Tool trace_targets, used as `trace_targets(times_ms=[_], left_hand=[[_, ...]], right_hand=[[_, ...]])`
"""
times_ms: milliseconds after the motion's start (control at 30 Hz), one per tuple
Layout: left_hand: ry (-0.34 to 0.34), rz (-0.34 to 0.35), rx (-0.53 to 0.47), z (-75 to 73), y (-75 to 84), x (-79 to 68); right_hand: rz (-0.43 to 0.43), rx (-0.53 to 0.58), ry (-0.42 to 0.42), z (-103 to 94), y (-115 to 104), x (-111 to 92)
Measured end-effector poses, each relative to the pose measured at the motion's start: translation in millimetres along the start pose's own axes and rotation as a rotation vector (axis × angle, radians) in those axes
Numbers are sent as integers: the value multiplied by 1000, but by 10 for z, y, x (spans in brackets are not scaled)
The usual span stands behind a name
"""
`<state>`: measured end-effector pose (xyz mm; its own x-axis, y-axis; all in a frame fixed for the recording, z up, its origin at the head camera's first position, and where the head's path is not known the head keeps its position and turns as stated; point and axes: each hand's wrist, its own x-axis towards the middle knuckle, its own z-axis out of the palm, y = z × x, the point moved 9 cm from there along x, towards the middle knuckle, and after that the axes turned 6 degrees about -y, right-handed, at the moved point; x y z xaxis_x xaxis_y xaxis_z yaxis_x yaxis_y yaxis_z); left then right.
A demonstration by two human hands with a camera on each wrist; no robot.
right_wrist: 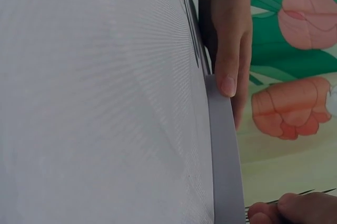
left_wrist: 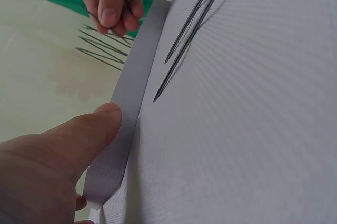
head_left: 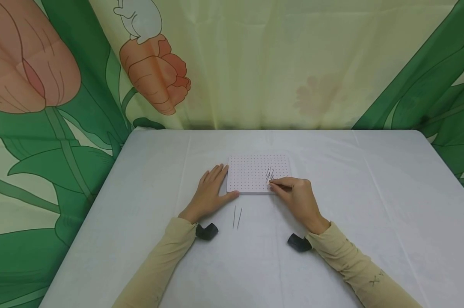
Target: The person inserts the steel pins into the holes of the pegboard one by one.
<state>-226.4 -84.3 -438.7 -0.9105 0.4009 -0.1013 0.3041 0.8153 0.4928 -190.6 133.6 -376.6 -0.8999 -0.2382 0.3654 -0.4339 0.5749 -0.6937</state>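
A white pegboard (head_left: 247, 171) with rows of small holes lies flat on the table. My left hand (head_left: 210, 188) rests along its left side, fingers straight, with the thumb (left_wrist: 100, 124) pressing the front edge. Over the front right part of the board, my right hand (head_left: 299, 196) pinches a thin dark needle between thumb and fingertips; the fingers hide most of it. Several slim needles (left_wrist: 100, 48) stand in the holes just beyond those fingertips, some leaning. Two loose needles (head_left: 237, 218) lie side by side on the cloth in front of the board.
A white cloth (head_left: 370, 192) covers the table. Behind it hangs a printed curtain (head_left: 255, 64) with flowers and leaves. Dark wrist-camera mounts (head_left: 206, 232) sit at both cuffs, close to the cloth.
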Motion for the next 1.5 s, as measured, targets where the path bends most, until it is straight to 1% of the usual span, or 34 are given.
trace_targets(times_ms=[467,667,933,1233,1500], left_hand=[[-18,-8,4,11,-18,1],[-14,-9,2,13,-23,2],[-14,-6,2,12,-18,6],[-17,-9,4,10,-8,10],[-13,-6,1,1,0,6]], right_hand=[[10,8,-11,20,32,16],[19,-26,-35,59,52,42],[68,-79,-65,114,33,91],[88,-91,-58,111,41,93],[70,-101,-42,96,30,78]])
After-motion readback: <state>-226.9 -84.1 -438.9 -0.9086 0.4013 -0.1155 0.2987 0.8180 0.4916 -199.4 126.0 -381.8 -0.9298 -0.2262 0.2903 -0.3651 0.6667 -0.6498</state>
